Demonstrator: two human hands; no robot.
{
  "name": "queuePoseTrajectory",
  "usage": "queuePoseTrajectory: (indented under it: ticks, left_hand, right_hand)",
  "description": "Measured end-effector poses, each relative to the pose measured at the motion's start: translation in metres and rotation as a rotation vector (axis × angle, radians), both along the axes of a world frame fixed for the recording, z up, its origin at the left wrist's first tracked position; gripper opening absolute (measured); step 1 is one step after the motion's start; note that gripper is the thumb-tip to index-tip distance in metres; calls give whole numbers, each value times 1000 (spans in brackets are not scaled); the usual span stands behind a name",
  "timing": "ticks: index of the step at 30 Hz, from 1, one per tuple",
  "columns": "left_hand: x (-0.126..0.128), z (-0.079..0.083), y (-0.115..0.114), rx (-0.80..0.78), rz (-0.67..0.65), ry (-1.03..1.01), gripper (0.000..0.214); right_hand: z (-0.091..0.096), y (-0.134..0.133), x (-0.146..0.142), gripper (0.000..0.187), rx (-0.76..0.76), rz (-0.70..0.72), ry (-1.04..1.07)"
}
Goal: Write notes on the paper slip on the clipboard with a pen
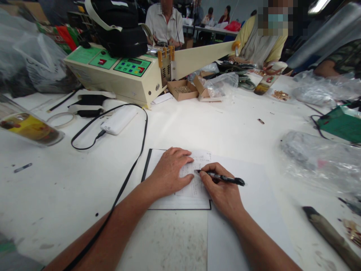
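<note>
A black pen (pixel 225 177) sits in the fingers of my right hand (pixel 224 192), its tip touching or just above a small sheet of paper (pixel 197 184) with handwritten lines. That sheet lies on a white pad with a black edge (pixel 169 204). Spread flat over the pad's left part, my left hand (pixel 170 171) has its fingers apart and covers some of the paper. Beneath my right hand and forearm lies a larger white sheet (pixel 254 210).
A white power bank (pixel 120 119) with a black cable lies to the left, near a tilted-looking glass (pixel 31 126). Behind stands a cream machine (pixel 126 81) beside a cardboard box of small parts (pixel 183 89). Plastic bags (pixel 324 160) lie at right. People sit across the table.
</note>
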State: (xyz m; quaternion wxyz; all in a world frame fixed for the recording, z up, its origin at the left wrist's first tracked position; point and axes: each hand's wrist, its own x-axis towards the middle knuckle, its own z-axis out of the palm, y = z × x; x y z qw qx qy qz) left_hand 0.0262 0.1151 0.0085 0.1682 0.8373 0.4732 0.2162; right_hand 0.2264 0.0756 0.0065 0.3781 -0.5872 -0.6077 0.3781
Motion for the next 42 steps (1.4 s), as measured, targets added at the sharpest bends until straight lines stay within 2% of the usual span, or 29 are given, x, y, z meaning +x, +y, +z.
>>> queuePoseTrajectory:
  ticks: [19,32,42]
  left_hand:
    - [-3,-1,1,-5,-34,3,43]
    - [-3,1,1,-21,-26,-8,44]
    - [-3,0,1,-14,-31,10,46]
  right_hand:
    - [0,1,1,13,12,-59,-20]
    - [2,1,1,13,19,-53,-22]
    - [3,-1,0,10,6,12,24]
